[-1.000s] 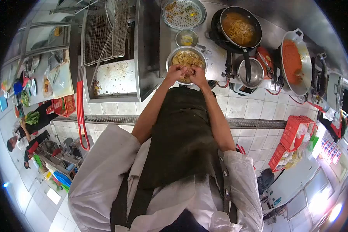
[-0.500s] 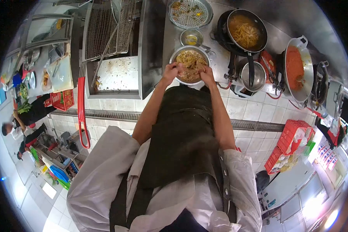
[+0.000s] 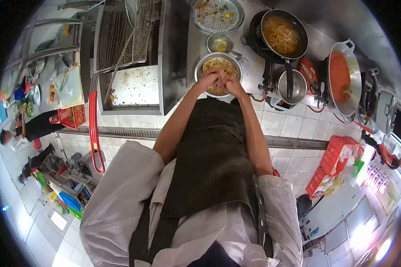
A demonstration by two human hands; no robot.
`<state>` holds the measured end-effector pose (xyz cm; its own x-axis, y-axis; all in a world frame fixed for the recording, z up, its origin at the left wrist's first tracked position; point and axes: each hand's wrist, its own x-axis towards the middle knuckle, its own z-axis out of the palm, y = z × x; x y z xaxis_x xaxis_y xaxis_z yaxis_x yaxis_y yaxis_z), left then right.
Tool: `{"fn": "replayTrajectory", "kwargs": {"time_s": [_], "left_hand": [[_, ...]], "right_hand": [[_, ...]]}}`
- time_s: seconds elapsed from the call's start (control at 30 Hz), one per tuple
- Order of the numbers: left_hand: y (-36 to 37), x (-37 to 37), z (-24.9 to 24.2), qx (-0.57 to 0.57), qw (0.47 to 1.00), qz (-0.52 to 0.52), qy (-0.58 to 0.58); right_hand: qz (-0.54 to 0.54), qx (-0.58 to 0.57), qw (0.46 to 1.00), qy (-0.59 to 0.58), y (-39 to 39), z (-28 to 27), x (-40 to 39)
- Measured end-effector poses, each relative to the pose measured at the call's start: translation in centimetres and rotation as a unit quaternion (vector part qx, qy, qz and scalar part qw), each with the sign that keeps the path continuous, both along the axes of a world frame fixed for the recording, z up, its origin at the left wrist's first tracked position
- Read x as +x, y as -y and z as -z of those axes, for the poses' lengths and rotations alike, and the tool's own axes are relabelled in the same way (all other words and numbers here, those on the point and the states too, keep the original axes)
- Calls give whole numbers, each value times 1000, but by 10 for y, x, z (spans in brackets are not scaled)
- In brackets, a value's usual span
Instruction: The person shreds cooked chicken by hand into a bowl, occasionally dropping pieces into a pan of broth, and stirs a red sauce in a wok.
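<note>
A steel bowl (image 3: 198, 66) of chunky yellow-brown food mixture (image 3: 223, 63) stands at the counter's front edge. Over its middle, my left hand (image 3: 210, 79) and my right hand (image 3: 231, 83) meet with fingers bent inward and closed. Whatever lies between the fingers is hidden behind the hands. Just behind the bowl sits a smaller metal bowl (image 3: 220, 43) with yellow liquid in it. A perforated round tray (image 3: 204, 22) with food scraps rests farther back.
To the right are a black frying pan (image 3: 304, 33) of strips in broth, an unfilled-looking steel pot (image 3: 291, 87) and a large pan (image 3: 353, 84) of orange-red food. Leftward stands a fryer with wire baskets (image 3: 113, 46) and a red handle (image 3: 93, 124). Several other people work in the distance.
My hands have come inward from the two sides of the bowl and now meet over its middle. The bowls have stayed in place.
</note>
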<state>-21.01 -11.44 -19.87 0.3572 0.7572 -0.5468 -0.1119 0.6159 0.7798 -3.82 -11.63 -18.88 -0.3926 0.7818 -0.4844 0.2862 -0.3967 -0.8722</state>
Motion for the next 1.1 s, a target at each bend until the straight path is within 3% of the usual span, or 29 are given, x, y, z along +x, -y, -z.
{"fn": "replayTrajectory", "kwargs": {"time_s": [0.13,0.2,0.4,0.5,0.6,0.67,0.77,0.83,0.87,0.93,1.1], "left_hand": [[3,0,-24,-30,997,-47,-45],[6,-2,-17,-26,999,-46,12],[16,-4,-19,-45,987,-117,102],[21,-14,-13,-58,979,-121,152],[23,-16,-34,-104,960,-167,198],[20,-20,-49,-147,938,-216,228],[19,-27,-40,-106,940,-237,222],[18,-29,-28,-103,961,-190,174],[20,-30,-24,-103,969,-167,148],[16,-19,-25,-53,994,-93,12],[5,-4,-11,-3,983,34,-182]], "right_hand": [[46,-13,998,-46,-3,-16,-2],[48,22,995,-84,-3,3,-1],[145,19,989,27,-6,18,-4],[189,7,982,-8,-8,-11,-2],[229,-31,968,-98,-5,-3,6],[256,-61,959,-105,-6,1,14],[269,-96,955,-74,-4,-14,25],[251,-122,957,-76,-4,-24,29],[255,-121,950,-134,-2,-15,30],[221,-108,960,-135,-1,-12,29],[231,-67,963,-119,3,-22,15]]}}
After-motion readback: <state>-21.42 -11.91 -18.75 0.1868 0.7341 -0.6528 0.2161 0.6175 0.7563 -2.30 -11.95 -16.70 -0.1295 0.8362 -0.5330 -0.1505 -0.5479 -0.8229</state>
